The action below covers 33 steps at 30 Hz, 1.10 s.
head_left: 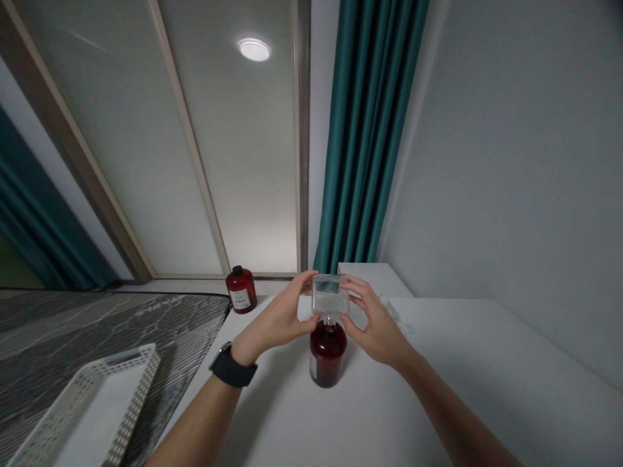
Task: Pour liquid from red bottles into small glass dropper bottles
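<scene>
A clear square glass bottle [329, 297] is held upside down between my two hands. My left hand [292, 308] grips its left side, with the thumb low and the fingers near the top. On the right side, my right hand [367, 318] holds it the same way. Beneath it stands a dark red-brown bottle [328, 357] on the white table, upright and without a cap. The neck of the clear bottle points down at the brown bottle's mouth; whether it touches or sits inside I cannot tell.
Back left on the table [292, 415] stands a second red-brown bottle [241, 290] with a black cap and white label. A clear plastic-looking item [392, 308] lies behind my right hand. At lower left, a white perforated basket [141, 383] rests on a grey patterned surface [189, 324].
</scene>
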{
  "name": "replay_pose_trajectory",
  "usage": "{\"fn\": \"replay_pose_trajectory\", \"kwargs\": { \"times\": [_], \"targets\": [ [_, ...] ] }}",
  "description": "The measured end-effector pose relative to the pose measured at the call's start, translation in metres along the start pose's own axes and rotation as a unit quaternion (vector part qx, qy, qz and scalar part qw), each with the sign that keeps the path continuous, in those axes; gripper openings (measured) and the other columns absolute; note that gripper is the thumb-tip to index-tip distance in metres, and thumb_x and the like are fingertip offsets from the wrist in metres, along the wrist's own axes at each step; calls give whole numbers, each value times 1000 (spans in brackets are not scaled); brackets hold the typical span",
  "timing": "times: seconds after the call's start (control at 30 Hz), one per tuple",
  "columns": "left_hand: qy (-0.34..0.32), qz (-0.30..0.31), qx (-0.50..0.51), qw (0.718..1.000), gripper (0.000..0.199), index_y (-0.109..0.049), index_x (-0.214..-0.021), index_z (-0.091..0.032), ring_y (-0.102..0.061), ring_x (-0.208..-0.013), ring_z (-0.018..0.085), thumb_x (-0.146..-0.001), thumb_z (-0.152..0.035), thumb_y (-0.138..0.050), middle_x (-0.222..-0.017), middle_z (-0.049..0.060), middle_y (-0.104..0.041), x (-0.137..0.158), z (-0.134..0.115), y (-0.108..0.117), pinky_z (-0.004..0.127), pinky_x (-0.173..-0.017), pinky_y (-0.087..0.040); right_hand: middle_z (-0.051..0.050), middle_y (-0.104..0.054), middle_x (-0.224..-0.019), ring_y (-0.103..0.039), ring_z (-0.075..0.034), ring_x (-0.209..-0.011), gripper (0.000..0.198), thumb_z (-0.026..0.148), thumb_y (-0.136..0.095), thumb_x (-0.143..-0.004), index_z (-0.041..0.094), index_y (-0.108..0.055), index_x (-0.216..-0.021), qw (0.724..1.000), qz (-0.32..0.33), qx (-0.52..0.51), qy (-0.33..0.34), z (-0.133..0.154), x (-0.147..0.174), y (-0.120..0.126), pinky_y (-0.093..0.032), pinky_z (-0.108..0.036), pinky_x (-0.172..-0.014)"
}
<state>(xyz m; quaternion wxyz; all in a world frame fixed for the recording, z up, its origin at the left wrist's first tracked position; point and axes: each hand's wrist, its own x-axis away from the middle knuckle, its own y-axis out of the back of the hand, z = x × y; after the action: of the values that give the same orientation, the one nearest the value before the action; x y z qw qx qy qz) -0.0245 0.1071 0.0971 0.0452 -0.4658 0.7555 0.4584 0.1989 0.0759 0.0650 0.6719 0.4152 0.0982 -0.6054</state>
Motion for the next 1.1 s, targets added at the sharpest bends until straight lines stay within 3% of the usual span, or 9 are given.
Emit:
{"fn": "replay_pose_trajectory", "kwargs": {
  "times": [0.4, 1.1],
  "targets": [
    [-15, -11, -8, 1000, 76, -29, -144, -23, -54, -128, 29, -79, -15, -68, -144, 13, -47, 0, 2, -2, 52, -112, -45, -8, -37, -150, -38, -27, -142, 57, 7, -54, -85, 34, -43, -134, 1000, -6, 26, 16, 3, -1, 0, -42, -55, -113],
    [-27, -23, -18, 999, 77, -29, -144, -25, -55, -127, 30, -79, -16, -69, -144, 13, -46, 1, 5, -2, 54, -111, -47, -9, -36, -151, -35, -27, -142, 58, 13, -56, -87, 32, -39, -139, 999, -5, 40, 28, 11, 0, 4, -41, -54, -113]
  ]
}}
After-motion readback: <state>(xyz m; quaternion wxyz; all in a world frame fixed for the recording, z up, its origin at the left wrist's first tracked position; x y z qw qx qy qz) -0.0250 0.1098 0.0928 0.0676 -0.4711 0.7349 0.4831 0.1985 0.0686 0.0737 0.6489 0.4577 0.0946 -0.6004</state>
